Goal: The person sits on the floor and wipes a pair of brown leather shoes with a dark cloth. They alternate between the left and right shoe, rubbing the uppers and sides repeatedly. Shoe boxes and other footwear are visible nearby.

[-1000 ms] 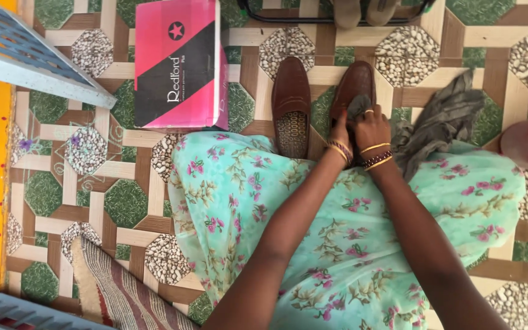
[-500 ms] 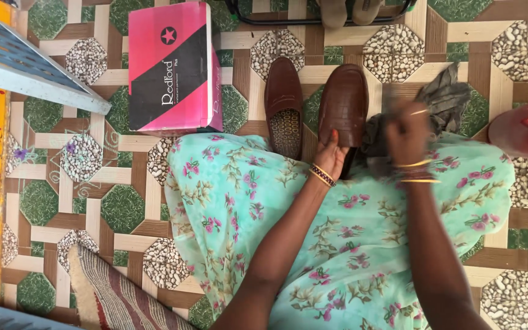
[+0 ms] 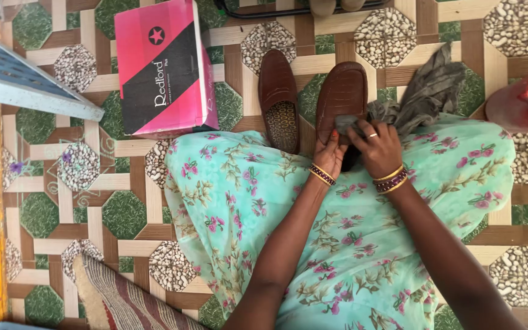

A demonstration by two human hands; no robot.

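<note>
Left hand [image 3: 330, 154] clamped round the heel end of the brown leather loafer with the textured top [image 3: 341, 98], steadying it on the patterned tiled floor [image 3: 123, 211]. Right hand [image 3: 379, 145] has its fingers closed on a crumpled grey cloth [image 3: 423, 98], pressing it to the shoe's back edge (ring and bangles showing). The matching brown loafer [image 3: 278, 98] sits just beside, and a pink and black cardboard shoebox [image 3: 160, 67] lies to its left.

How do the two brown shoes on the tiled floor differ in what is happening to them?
The right shoe is gripped by the left hand while the right hand presses a grey cloth on it; the left shoe lies untouched, its patterned insole showing. Both are brown loafers, toes pointing away.
</note>
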